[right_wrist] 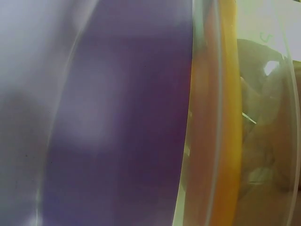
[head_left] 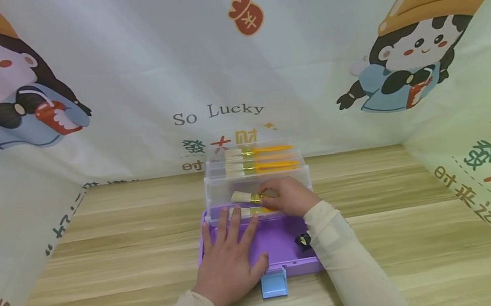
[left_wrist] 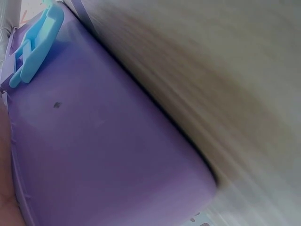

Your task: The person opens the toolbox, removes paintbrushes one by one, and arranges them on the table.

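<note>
A purple box (head_left: 278,240) stands open on the table, with clear tiered trays (head_left: 214,197) raised at its back. My right hand (head_left: 288,196) pinches a paintbrush (head_left: 241,196) near its metal band, at the lower tray; its pale bristles point left. Just below lies another paintbrush (head_left: 242,212), its handle partly hidden by the fingers. My left hand (head_left: 228,261) lies over the box's left front part with fingers straight and spread, the fingertips at the lower tray. An orange-yellow handle (right_wrist: 229,113) shows behind clear plastic in the right wrist view.
More paintbrushes (head_left: 274,165) with yellow handles lie in the upper trays. A blue latch (head_left: 274,286) hangs at the box's front. Inside the box on the right is a small black item (head_left: 303,241), partly behind the sleeve. A printed cloth (head_left: 145,73) stands behind the wooden table (head_left: 138,246).
</note>
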A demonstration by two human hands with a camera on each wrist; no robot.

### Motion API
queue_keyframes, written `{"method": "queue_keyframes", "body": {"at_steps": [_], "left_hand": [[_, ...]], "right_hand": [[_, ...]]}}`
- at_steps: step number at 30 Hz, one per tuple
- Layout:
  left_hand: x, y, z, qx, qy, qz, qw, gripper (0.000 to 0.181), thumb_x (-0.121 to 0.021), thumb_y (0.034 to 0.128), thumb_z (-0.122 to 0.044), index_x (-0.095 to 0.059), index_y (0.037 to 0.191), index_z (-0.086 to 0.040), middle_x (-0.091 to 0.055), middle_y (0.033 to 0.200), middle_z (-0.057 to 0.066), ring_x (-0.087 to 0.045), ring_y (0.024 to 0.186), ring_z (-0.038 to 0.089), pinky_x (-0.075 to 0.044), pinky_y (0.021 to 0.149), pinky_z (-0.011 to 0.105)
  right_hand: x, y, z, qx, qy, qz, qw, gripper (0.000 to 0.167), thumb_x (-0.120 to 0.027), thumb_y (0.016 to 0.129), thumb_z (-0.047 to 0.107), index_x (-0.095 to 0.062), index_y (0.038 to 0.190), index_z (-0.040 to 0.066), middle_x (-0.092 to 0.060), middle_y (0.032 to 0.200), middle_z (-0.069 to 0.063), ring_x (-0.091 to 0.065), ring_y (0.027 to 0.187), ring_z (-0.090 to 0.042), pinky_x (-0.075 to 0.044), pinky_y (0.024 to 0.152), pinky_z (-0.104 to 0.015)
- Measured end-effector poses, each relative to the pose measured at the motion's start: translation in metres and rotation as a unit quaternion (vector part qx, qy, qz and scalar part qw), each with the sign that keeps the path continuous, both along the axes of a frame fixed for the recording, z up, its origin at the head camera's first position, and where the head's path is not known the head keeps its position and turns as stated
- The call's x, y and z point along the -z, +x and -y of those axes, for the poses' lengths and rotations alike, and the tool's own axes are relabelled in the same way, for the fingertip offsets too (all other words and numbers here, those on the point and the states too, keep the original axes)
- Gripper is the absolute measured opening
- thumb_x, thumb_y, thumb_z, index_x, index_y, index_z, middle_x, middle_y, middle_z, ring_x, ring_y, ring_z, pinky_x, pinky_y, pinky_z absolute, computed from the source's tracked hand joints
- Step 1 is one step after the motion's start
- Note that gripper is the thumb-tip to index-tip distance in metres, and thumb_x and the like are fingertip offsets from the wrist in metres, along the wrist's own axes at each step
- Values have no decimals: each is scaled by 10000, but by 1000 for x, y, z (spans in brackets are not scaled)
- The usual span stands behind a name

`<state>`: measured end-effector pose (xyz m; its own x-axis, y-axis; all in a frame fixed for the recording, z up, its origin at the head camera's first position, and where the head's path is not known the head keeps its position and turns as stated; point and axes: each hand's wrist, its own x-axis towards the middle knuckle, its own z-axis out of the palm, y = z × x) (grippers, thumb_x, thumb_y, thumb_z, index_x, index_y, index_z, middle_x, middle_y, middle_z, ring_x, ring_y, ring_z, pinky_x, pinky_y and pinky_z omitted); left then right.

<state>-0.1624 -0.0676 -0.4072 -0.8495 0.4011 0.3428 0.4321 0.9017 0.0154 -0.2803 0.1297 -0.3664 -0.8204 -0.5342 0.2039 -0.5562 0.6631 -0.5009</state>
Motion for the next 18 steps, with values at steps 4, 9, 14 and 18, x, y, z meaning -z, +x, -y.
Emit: {"method": "queue_keyframes", "body": {"at_steps": [4, 9, 14, 18], "left_hand": [[0, -1, 0, 7, 9, -21, 10000, 702, -432, 942, -603, -424, 1526, -213, -256, 1603, 174, -144, 1483, 398, -112, 1100, 704], [1, -1, 0, 20, 29, -76, 10000, 701, -427, 943, -604, -427, 1524, -212, -252, 1605, 174, -141, 1485, 396, -113, 1100, 705], [3, -1, 0, 16, 21, -83, 10000, 695, -428, 944, -602, -439, 1517, -209, -256, 1603, 178, -147, 1482, 400, -122, 1097, 706], [3, -1, 0, 15, 11, -70, 10000, 692, -429, 944, -602, -444, 1514, -210, -253, 1604, 176, -145, 1482, 401, -121, 1096, 707]], "right_hand": [[-1, -1, 0, -40, -20, 49, 10000, 173, -705, 907, 135, -732, 1074, 99, -726, 1054, -30, -661, 998, -220, -515, 902, -413], [-2, -1, 0, -25, -22, 54, 10000, 152, -710, 897, 128, -736, 1045, 110, -728, 1018, -13, -662, 968, -206, -519, 890, -402], [-2, -1, 1, 33, 103, 124, 9999, 214, -718, 893, 134, -731, 1100, 83, -720, 1104, -58, -653, 1066, -258, -499, 945, -426], [-2, -1, 2, 72, 156, 165, 9997, 249, -725, 886, 122, -726, 1127, 55, -706, 1157, -91, -635, 1120, -288, -484, 973, -436]]}}
